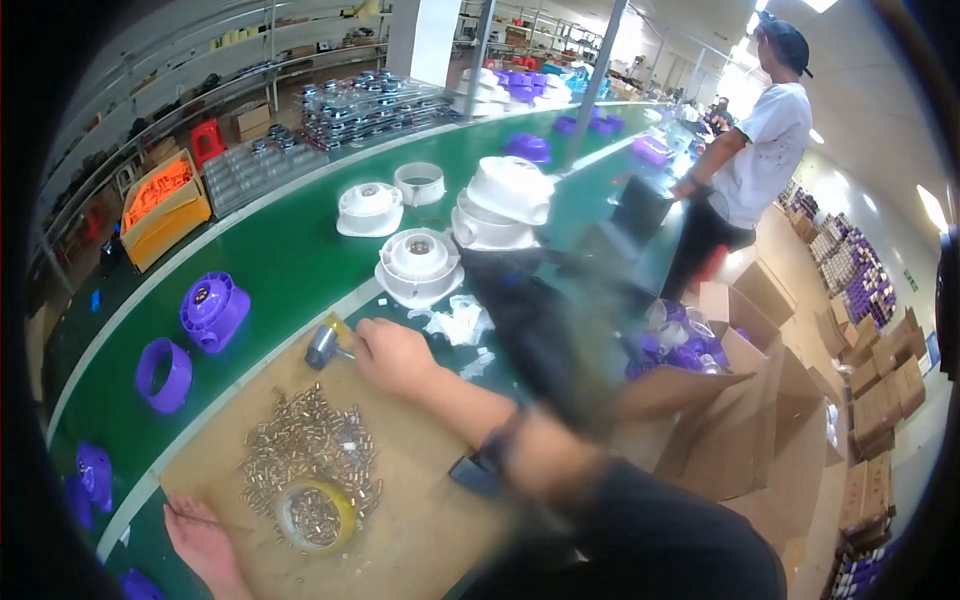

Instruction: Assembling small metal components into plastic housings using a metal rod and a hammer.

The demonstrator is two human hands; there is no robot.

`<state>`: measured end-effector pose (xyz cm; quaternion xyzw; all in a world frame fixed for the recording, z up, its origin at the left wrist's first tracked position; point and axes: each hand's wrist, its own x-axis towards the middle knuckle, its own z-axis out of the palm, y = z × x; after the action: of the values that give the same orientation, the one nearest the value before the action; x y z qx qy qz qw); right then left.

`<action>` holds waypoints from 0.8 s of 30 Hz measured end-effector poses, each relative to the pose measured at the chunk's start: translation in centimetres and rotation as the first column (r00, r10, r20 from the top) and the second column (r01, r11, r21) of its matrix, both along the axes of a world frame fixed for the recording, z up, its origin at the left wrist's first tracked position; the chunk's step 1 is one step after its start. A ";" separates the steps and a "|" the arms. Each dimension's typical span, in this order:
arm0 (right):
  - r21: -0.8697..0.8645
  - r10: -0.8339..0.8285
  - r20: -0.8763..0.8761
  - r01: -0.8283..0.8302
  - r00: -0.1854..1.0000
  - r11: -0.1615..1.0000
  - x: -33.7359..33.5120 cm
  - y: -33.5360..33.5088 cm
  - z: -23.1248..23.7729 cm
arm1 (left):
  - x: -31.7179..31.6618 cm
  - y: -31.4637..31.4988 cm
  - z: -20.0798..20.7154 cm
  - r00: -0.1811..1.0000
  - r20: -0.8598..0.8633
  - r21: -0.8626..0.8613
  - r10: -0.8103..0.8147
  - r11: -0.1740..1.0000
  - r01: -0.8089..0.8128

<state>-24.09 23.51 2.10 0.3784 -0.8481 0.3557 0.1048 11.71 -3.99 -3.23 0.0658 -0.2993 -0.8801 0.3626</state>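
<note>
My right hand (395, 355) is closed around the handle of a small hammer (322, 347), whose head is dark metal with a yellow end. The hammer is at the far edge of a brown board (420, 510). Nearer to me on the board spreads a heap of small metal pins or sleeves (305, 435). A yellowish tape roll (347, 518) lies flat at the near side of the heap, with more of these pieces inside its ring. My left hand (200, 540), fingers stretched out and holding nothing, rests by the board's left edge.
White housings (420, 265) and purple housings (214, 312) stand on the green conveyor (290, 270). Crumpled white plastic (460, 322) lies beyond my right hand. Open cartons (720, 430) with purple parts are at the right. A person (765, 130) stands further along the belt.
</note>
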 end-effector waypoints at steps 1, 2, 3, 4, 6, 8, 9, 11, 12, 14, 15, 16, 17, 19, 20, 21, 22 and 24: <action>0.005 0.006 0.005 -0.006 1.000 1.000 -0.1 0.1 0.0 | -0.2 0.3 0.2 1.000 0.001 -0.001 0.003 1.000 -0.003; 0.007 0.007 0.012 -0.007 1.000 1.000 -0.2 0.1 0.0 | -0.3 0.5 0.3 1.000 -0.020 0.025 0.000 1.000 0.001; 0.007 0.011 0.013 -0.011 1.000 1.000 -0.2 0.0 -0.1 | -0.4 0.7 0.5 0.999 -0.041 0.052 -0.003 0.999 0.005; 0.012 0.011 0.017 -0.011 1.000 1.000 -0.2 0.0 0.0 | -0.5 0.9 0.7 0.999 -0.039 0.053 0.001 0.999 0.001; 0.019 0.015 0.022 -0.015 1.000 1.000 -0.1 0.1 0.1 | -0.6 1.2 1.1 0.999 -0.043 0.001 -0.017 1.000 0.017; 0.013 0.016 0.023 -0.016 1.000 1.000 -0.1 -0.1 0.1 | -0.4 0.7 0.6 0.999 -0.030 0.010 0.014 1.000 -0.013; 0.012 0.022 0.025 -0.022 0.999 1.000 0.0 -0.2 0.0 | -0.2 0.5 0.5 0.999 -0.018 0.019 0.038 0.999 -0.038; 0.009 0.008 0.016 -0.008 1.000 1.000 -0.1 -0.1 0.0 | -0.2 0.6 0.5 0.999 -0.007 0.026 0.038 0.999 -0.038; 0.009 0.010 0.017 -0.010 1.000 1.000 -0.1 -0.2 0.0 | -0.3 0.7 0.7 0.999 0.003 0.032 0.035 0.999 -0.035; 0.011 0.011 0.031 -0.012 0.999 1.000 -0.2 -0.1 -0.2 | -0.7 1.5 1.6 0.995 0.065 0.057 0.072 0.995 -0.076; 0.013 0.012 0.033 -0.012 0.999 1.000 -0.2 -0.1 -0.2 | -0.9 1.9 2.0 0.986 0.126 0.078 0.106 0.990 -0.116; 0.005 0.017 0.022 -0.017 1.000 1.000 -0.2 -0.1 -0.1 | -0.9 2.1 2.3 0.986 0.128 0.077 0.109 0.990 -0.119; -0.002 0.022 0.012 -0.022 1.000 1.000 -0.1 -0.2 -0.1 | -1.0 2.2 2.5 0.980 0.157 0.098 0.124 0.985 -0.141; 0.018 0.020 0.040 -0.021 0.999 1.000 0.0 0.0 0.1 | -0.7 1.9 2.2 0.972 0.188 0.114 0.141 0.980 -0.164; 0.039 0.015 0.066 -0.018 0.998 0.999 0.1 -0.1 0.2 | -0.4 1.3 1.4 0.986 0.126 0.087 0.110 0.989 -0.121; 0.036 0.017 0.069 -0.020 0.997 0.999 0.2 -0.3 0.3 | 0.0 0.8 1.0 0.995 0.065 0.058 0.075 0.995 -0.079; 0.014 0.020 0.039 -0.020 0.999 1.000 0.1 -0.2 0.2 | -0.2 0.9 1.1 0.995 0.067 0.058 0.071 0.995 -0.075; -0.008 0.018 0.012 -0.018 1.000 1.000 0.0 0.0 0.0 | -0.5 1.3 1.4 0.992 0.083 0.063 0.095 0.993 -0.100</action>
<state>-24.10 23.47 2.14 0.3834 -0.8439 0.3622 0.0982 11.22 -2.69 -1.81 0.1275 -0.2804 -0.8675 0.3906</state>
